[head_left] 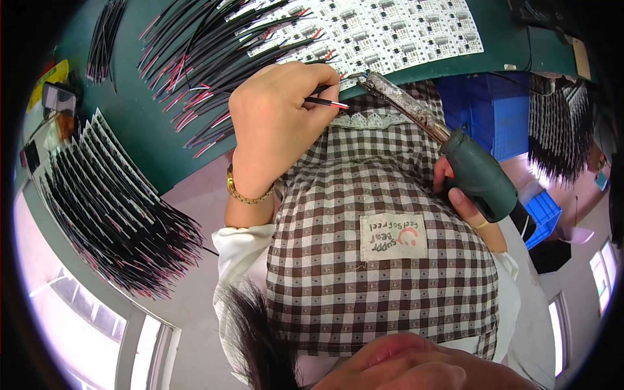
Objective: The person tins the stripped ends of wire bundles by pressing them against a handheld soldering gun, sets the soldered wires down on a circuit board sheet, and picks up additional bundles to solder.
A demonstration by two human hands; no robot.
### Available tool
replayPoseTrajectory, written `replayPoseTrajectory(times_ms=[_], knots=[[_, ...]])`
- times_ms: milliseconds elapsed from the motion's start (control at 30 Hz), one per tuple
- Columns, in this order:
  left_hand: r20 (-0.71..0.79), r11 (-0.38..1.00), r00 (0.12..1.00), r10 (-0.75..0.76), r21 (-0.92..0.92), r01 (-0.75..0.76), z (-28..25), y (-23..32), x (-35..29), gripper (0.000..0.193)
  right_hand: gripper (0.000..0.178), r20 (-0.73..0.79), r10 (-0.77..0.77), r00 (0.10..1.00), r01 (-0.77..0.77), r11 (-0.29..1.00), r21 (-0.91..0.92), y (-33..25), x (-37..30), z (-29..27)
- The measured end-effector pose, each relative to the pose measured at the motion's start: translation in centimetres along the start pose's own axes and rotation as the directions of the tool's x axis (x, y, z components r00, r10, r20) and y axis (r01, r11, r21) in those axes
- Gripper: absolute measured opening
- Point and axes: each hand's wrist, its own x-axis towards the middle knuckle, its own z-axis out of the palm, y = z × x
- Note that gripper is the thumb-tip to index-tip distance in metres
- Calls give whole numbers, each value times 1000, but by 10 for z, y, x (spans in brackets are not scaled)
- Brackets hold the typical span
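My left hand (276,114), with a gold watch at its wrist, pinches a thin black cable (325,102). The cable's stripped-looking red and white ends poke out past the fingers. My right hand (463,203) is wrapped round a dark green soldering gun (480,174), partly hidden behind its body. The gun's metal barrel slopes up and left, and its tip is near the near edge of a white panel of small circuit boards (429,32). Whether the tip touches a board or wire is too small to tell. Several black cables lie across the panel's left part.
Beside my left hand, many black cables (195,71) spread over the green table (140,123). Boards with cables hang in a thick bundle (117,208) at the left, and another bundle (560,130) hangs at the right. A blue crate (497,117) stands beyond the soldering gun.
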Motion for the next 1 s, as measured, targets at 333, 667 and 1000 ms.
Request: replayPoseTrajectory(times_ms=[333,667,1000], knots=[[64,999,997,36,14,-37,-4,-2,1,15,35,-22,54,998,-54,998,10,-20,8,8],[163,999,986,34,-29,-29,-13,-7,8,10,61,91,37,995,-18,978,-206,0,-3,-6],[157,999,987,-33,-23,37,-9,-1,3,13,41,136,44,990,-11,972,-235,2,1,-5]])
